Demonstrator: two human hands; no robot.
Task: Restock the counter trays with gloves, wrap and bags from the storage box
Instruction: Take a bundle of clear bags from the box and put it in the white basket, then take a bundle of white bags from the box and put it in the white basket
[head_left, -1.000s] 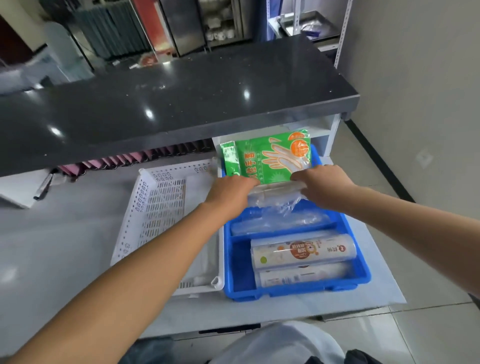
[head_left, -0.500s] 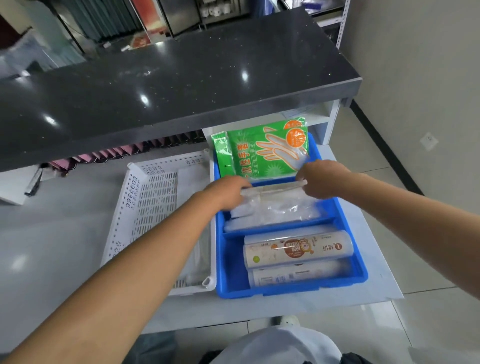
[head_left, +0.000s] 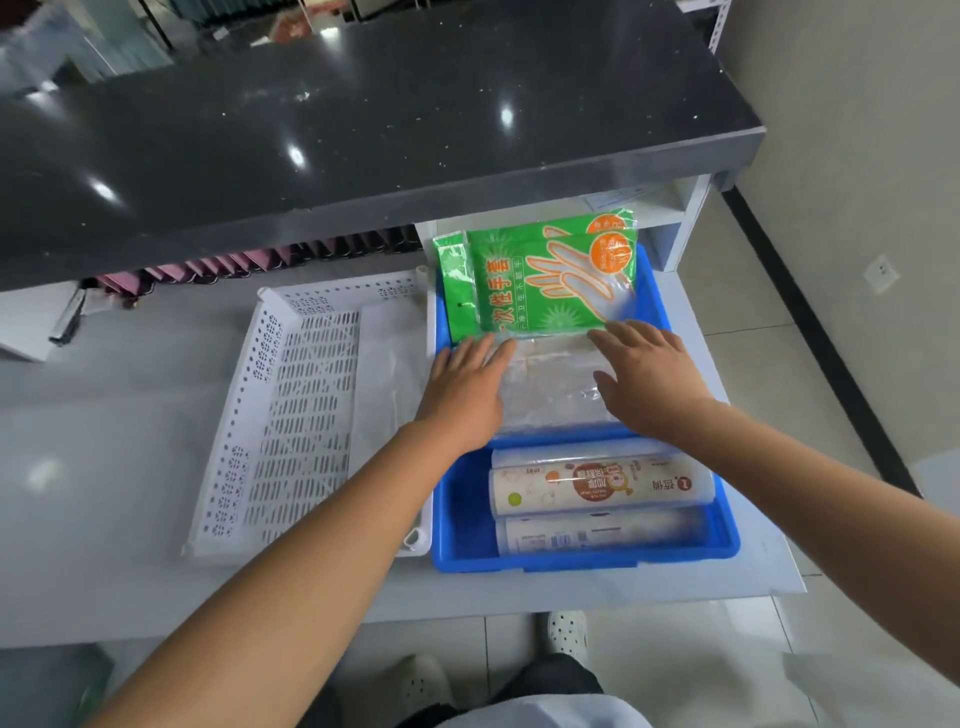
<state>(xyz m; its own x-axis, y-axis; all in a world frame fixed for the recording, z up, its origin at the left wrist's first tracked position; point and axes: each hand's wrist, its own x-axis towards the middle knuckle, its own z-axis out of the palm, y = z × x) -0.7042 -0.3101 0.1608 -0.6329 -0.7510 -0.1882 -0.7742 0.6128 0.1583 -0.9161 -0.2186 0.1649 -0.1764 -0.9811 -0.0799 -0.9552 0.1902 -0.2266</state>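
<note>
The flat clear plastic bag pack (head_left: 550, 387) lies mid-way in the blue plastic tray (head_left: 582, 558), between green glove packets (head_left: 540, 280) and wrap rolls (head_left: 597, 486). Left hand (head_left: 465, 392) and right hand (head_left: 647, 382) rest flat on its ends, fingers spread and gripping nothing, seemingly pressing it level so it sits snug.

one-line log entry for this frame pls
both hands flat, open | left hand, right hand pressing clear bag pack | blue tray middle

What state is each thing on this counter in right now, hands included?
left hand: open, flat on the clear bags
right hand: open, flat on the clear bags
clear bags: lying flat in the blue tray
blue tray: stocked
green glove packs: leaning at the tray's far end
wrap rolls: lying sideways
white tray: nearly empty
</note>
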